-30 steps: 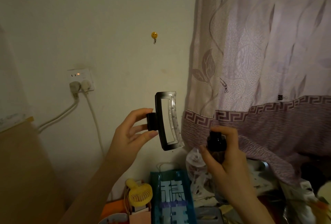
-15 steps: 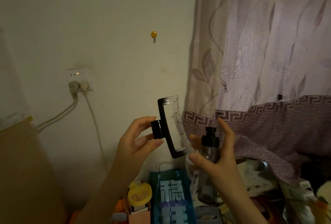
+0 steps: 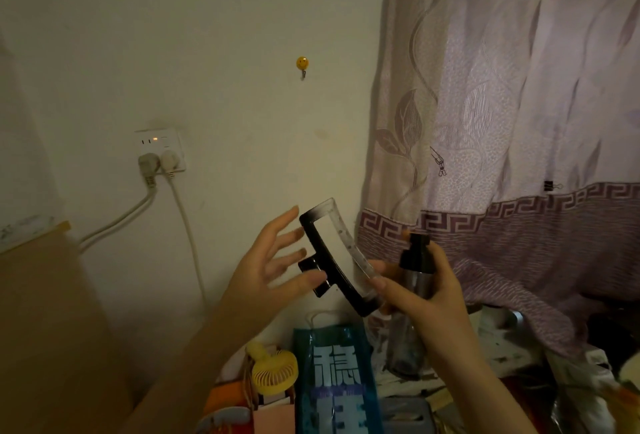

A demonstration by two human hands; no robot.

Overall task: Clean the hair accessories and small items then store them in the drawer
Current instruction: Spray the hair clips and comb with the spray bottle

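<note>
Before wall (image 3: 225, 52) and curtain (image 3: 502, 104), left hand (image 3: 263, 270) splayed, right grip (image 3: 426, 291) around bottle (image 3: 417, 257), hair claw (image 3: 329, 257).

hair claw (image 3: 332, 257), spray bottle (image 3: 414, 281), spread left hand (image 3: 273, 270)

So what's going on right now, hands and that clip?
Left hand open, fingers spread, thumb at hair claw clip. Right hand grips spray bottle, fingertips on the clip's lower end. Nothing in the way.
</note>
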